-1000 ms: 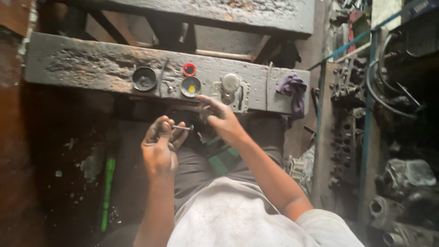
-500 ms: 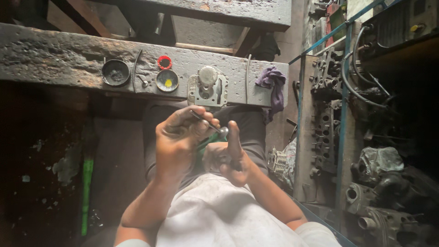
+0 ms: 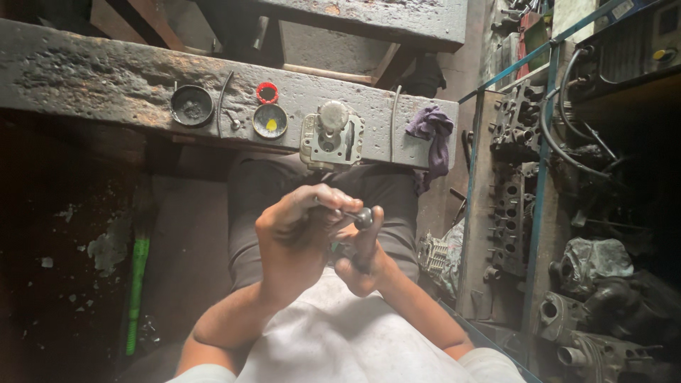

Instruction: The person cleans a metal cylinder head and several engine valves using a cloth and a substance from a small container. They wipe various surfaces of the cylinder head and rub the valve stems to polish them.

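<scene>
My left hand (image 3: 298,237) and my right hand (image 3: 363,261) meet over my lap, just below the bench. Between them is a small metal valve (image 3: 359,216), a thin stem with a round dark head. The left hand's fingers curl around the stem. The right hand's fingers stand upright against the head and pinch it. Part of the stem is hidden inside the left fist. On the grimy metal bench (image 3: 92,78) ahead lie a grey engine head part (image 3: 332,135), a round tin with yellow paste (image 3: 270,120), a red ring (image 3: 267,93) and a dark cup (image 3: 191,106).
A purple rag (image 3: 433,129) hangs off the bench's right end, beside a thin bent rod (image 3: 392,120). Stacked engine blocks and hoses (image 3: 518,184) crowd the right side. A green-handled tool (image 3: 137,280) lies on the dark floor at the left.
My right hand has come back from the bench to my lap and joined the left hand on the valve. The view has shifted down, and the hands have stayed together since half a second ago.
</scene>
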